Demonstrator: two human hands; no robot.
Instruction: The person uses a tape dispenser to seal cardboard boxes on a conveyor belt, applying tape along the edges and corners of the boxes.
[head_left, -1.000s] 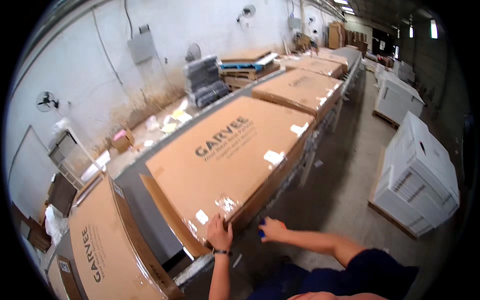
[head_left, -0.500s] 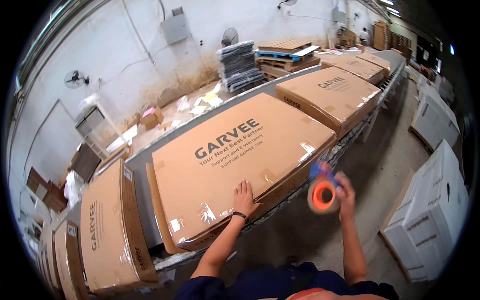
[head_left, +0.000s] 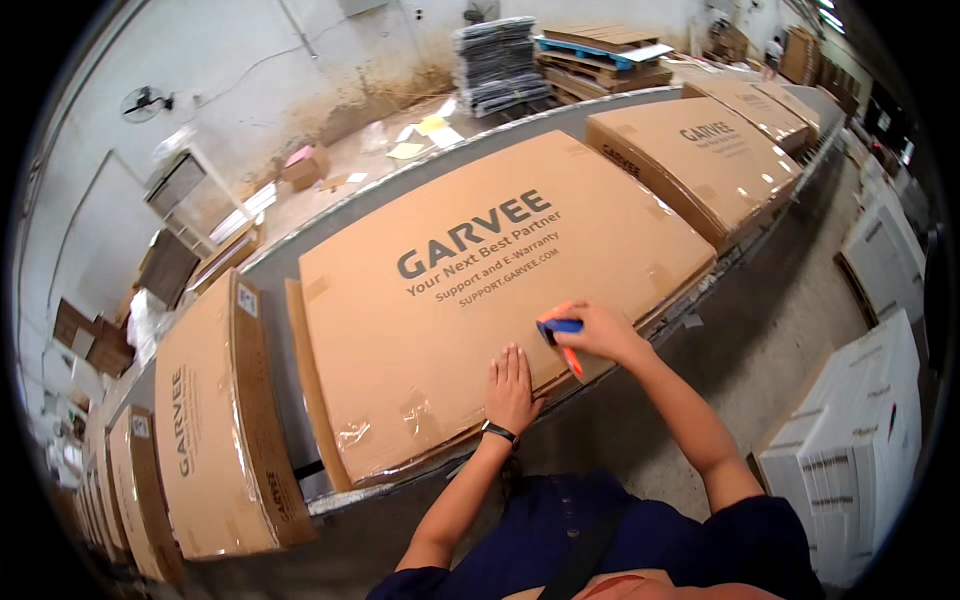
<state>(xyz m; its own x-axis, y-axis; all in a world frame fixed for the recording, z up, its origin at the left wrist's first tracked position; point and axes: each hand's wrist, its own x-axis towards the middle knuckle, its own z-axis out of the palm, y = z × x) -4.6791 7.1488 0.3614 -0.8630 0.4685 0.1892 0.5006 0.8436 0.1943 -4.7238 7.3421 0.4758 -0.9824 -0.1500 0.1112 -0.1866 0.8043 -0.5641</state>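
On the conveyor [head_left: 283, 385], a large cardboard box [head_left: 400, 345] lies flat between its near and far edges, its long side turned toward the person. Close to the middle of the box's near edge, the left hand [head_left: 511, 393] rests palm down on the top, fingers straight and side by side, thumb slightly apart, with hold of nothing. A dark wristband [head_left: 500, 431] circles that wrist. Farther right along the same edge, the right hand [head_left: 606, 332] has its fingers curled around a blue and orange tape dispenser [head_left: 564, 326]. The dispenser is over the box top beside the near edge; whether it touches the cardboard cannot be told.

Shiny patches of clear tape [head_left: 352, 433] mark the box's near left corner, and a cardboard flap [head_left: 314, 400] sticks out along its left end. Just past the box's right end sits another printed carton [head_left: 690, 160], and a brown carton [head_left: 205, 420] lies beyond the flap, toward the conveyor's left end. Across the conveyor's far edge are a stack of grey wrapped panels [head_left: 497, 68] and a pile of pallets [head_left: 600, 60]. Beyond its near edge, white packages [head_left: 850, 440] stand on the floor.
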